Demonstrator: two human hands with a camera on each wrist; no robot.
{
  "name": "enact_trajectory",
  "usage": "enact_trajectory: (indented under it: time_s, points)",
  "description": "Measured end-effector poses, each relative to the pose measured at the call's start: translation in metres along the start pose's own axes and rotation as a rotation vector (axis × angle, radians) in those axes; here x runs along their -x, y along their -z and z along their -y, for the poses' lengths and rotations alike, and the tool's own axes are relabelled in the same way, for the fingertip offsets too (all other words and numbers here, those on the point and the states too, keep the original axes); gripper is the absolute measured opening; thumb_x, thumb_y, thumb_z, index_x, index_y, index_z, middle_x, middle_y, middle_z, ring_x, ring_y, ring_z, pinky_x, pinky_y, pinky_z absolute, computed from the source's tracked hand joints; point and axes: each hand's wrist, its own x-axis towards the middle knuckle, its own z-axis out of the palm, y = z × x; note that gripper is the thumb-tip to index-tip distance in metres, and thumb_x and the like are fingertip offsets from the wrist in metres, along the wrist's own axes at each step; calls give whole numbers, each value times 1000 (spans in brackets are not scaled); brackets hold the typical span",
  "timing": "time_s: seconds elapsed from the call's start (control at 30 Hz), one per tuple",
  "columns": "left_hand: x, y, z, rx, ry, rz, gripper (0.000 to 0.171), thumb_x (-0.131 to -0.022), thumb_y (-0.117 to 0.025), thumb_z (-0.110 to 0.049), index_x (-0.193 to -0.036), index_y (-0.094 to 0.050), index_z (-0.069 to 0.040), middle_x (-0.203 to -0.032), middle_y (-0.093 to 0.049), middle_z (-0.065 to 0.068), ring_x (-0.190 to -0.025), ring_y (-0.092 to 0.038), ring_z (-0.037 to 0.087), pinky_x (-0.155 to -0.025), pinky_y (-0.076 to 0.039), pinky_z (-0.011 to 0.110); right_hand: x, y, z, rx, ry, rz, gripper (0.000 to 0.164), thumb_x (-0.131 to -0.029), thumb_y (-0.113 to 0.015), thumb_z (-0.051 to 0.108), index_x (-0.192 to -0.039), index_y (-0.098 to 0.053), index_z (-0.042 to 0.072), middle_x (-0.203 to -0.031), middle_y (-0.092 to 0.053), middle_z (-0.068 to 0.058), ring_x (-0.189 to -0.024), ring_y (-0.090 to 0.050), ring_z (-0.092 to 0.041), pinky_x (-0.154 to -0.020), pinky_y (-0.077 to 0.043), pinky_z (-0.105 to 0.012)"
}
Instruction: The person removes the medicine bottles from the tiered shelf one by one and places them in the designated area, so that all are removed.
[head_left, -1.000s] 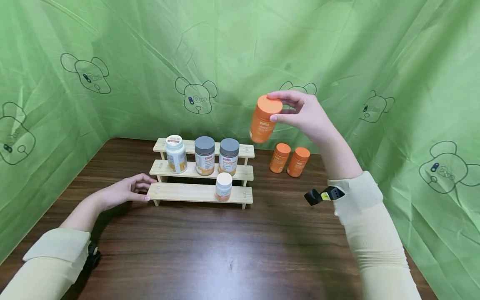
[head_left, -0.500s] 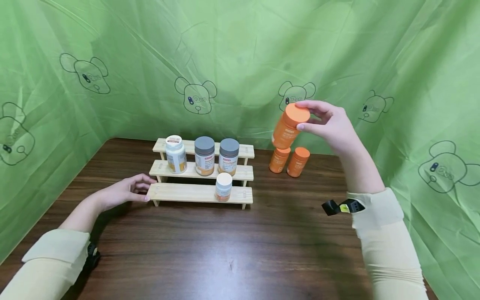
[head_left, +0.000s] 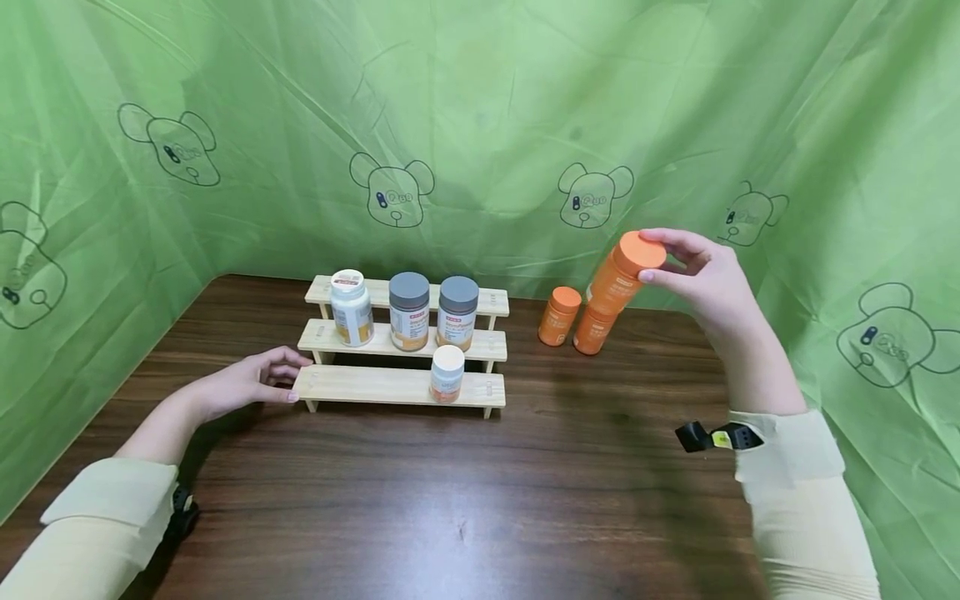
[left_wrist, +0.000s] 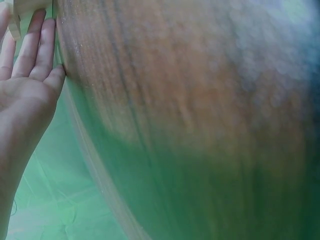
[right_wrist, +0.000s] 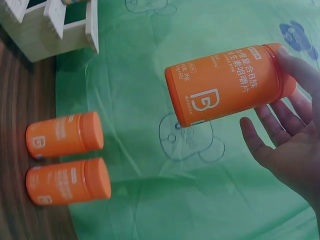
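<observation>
In the head view my right hand (head_left: 708,279) holds an orange bottle (head_left: 618,275) by its lid between thumb and fingers. The bottle is tilted, raised above the table, its label seen in the right wrist view. Two smaller orange bottles stand below it; the right one (head_left: 594,332) is partly hidden behind the held bottle, the left one (head_left: 558,318) beside it. My left hand (head_left: 243,387) touches the left end of the wooden three-step rack (head_left: 367,385), fingers fairly straight in the left wrist view, thumb by the lowest step's front.
On the rack's middle step stand a white bottle (head_left: 351,310) and two grey-lidded jars, one in the middle (head_left: 409,315) and one on the right (head_left: 457,317). A small white bottle (head_left: 447,375) sits on the lowest step. Green cloth (head_left: 480,108) surrounds the dark wooden table (head_left: 420,492).
My right hand has carried the orange bottle rightward and down, from beside the rack to over the right small orange bottle. My left hand and the rack stay put.
</observation>
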Motion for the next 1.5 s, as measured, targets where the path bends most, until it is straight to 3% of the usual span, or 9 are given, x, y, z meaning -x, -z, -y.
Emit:
enact_trajectory:
  time_s: [0.3, 0.63, 0.93, 1.13, 1.37, 1.5]
  points:
    - [0, 0, 1, 14, -18, 9, 56, -85, -70, -14, -131, -40, -2, -126, -56, 22, -105, -60, 10, -86, -46, 22, 15, 29, -22, -25, 53, -41, 46, -78, -64, -17, -122, -58, -7, -112, -67, -2, -103, -60, -11, -83, -50, -19]
    - [1, -1, -2, 3, -8, 9, 58, -84, -70, -15, -132, -39, -3, -126, -55, 23, -105, -60, 11, -86, -46, 22, 26, 49, -52, 81, -79, -176, 50, -77, -73, -5, -124, -60, 3, -113, -67, 8, -110, -56, -5, -84, -44, -11]
    - [1, 0, -1, 9, -11, 10, 58, -85, -70, -14, -133, -39, -3, -127, -55, 23, -105, -60, 10, -86, -46, 22, 26, 67, -98, 309, -188, -269, 51, -80, -75, 12, -129, -58, 12, -113, -62, 19, -114, -50, 0, -88, -37, -8]
    - [0, 0, 0, 14, -13, 11, 59, -84, -70, -14, -133, -39, -2, -127, -55, 23, -105, -60, 11, -86, -46, 22, 27, 73, -124, 271, -218, -325, 53, -80, -76, 12, -129, -57, 10, -111, -63, 20, -111, -51, 2, -87, -38, -9]
    - [0, 0, 2, 16, -19, 14, 58, -85, -69, -13, -133, -39, -2, -127, -55, 23, -105, -60, 10, -86, -46, 22, 26, 76, -152, 153, -219, -375, 52, -79, -75, 7, -128, -58, 8, -102, -65, 16, -95, -59, 2, -77, -44, -9]
    - [0, 1, 2, 18, -20, 13, 58, -85, -69, -13, -133, -39, -2, -127, -55, 23, -105, -60, 11, -85, -46, 23, 25, 73, -166, 237, -238, -389, 53, -80, -75, 14, -130, -57, 9, -100, -64, 17, -92, -58, 4, -75, -44, -8]
